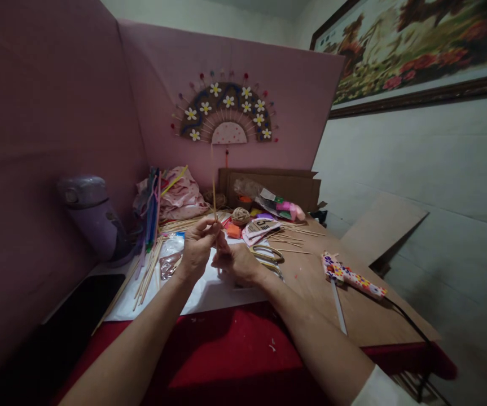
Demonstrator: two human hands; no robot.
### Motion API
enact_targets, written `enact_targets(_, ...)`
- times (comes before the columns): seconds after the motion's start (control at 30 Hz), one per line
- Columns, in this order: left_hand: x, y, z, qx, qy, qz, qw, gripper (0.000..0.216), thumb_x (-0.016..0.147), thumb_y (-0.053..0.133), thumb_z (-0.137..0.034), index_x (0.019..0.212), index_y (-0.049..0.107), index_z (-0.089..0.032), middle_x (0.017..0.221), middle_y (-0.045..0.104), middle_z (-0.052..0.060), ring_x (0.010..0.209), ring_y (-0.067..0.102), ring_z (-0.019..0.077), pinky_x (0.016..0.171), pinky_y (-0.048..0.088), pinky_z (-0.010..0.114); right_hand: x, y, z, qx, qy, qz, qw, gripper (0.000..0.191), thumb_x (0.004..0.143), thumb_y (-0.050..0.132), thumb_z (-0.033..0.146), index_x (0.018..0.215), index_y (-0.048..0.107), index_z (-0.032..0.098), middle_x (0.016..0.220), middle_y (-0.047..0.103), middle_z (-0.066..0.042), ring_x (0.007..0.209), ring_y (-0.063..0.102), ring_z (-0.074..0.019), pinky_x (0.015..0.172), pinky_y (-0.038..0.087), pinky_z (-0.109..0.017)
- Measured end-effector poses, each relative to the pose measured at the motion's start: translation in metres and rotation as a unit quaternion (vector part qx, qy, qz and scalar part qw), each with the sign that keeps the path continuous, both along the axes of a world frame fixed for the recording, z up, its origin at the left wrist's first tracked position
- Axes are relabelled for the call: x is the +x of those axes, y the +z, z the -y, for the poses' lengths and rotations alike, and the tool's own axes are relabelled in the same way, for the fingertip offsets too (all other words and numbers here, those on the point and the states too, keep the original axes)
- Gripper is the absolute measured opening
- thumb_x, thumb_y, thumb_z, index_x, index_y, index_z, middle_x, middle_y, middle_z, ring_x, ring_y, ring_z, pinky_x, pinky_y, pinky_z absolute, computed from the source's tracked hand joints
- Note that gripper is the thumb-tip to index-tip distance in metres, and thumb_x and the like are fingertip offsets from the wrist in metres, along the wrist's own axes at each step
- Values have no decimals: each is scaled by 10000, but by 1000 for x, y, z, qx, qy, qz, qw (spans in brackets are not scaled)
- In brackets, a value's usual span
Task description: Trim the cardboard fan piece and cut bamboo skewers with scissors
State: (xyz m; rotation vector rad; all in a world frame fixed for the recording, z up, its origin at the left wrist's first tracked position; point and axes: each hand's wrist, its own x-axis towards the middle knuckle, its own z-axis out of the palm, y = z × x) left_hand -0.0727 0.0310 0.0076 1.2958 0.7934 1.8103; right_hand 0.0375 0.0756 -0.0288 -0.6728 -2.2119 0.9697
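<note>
A thin wooden stick (214, 194) stands nearly upright over the middle of the work surface. My left hand (197, 251) pinches it partway along, its fingertips closed around the shaft. Lower down, my right hand (238, 264) is closed around the stick's bottom part; its fingers partly hide that end. Just right of my right hand lie scissors with gold-coloured handles (268, 254). Beside my left hand are more loose wooden sticks (148, 276) and a clear bag with brown contents (169, 264). White sheeting (201, 299) lies beneath both hands.
A patterned glue gun (351, 275) with a black cord rests at right. Twine (240, 216), an orange piece (233, 230) and cardboard (272, 183) lie behind the hands. A purple bottle (97, 220) stands left. A flower-decorated fan (228, 101) hangs on the pink panel (158, 73).
</note>
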Motion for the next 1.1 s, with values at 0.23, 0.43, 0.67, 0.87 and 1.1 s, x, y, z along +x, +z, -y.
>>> enact_targets(0.23,4,-1,1,-4,-7,23,1000,192,721,662,-335,717,556,-175,497,538,-47,438,520,98,450,428,220,-3,-6,-3,5,-14,-13,1000,147,665,645,81,535,591,125,500,534,41,499,469,-74,536,362,-183)
enact_targets(0.43,10,1,1,-8,-34,87,996,200,708,679,-306,691,534,-168,474,394,-75,398,322,39,379,225,168,-5,-12,-6,19,-21,-28,999,139,667,653,114,543,591,117,484,501,50,492,432,-64,511,327,-174)
enact_targets(0.67,10,-4,-1,-2,-19,70,997,180,759,635,-333,764,584,-160,468,337,-77,412,284,46,398,205,180,-6,-13,-8,47,-26,-28,998,155,668,652,137,527,594,109,462,467,51,479,400,-63,494,309,-181)
enact_targets(0.87,11,-6,-3,14,-6,52,999,182,749,641,-329,729,562,-166,454,328,-85,399,277,47,389,235,172,-6,-12,-7,70,-32,-2,997,166,687,629,115,529,580,105,482,473,50,492,411,-60,494,320,-165)
enact_targets(1.1,6,-6,-4,19,-8,93,995,137,732,652,-256,690,551,-173,452,320,-84,394,270,43,381,204,173,-10,0,-2,106,-48,111,987,123,726,624,128,605,624,101,547,531,29,558,479,-72,507,326,-157)
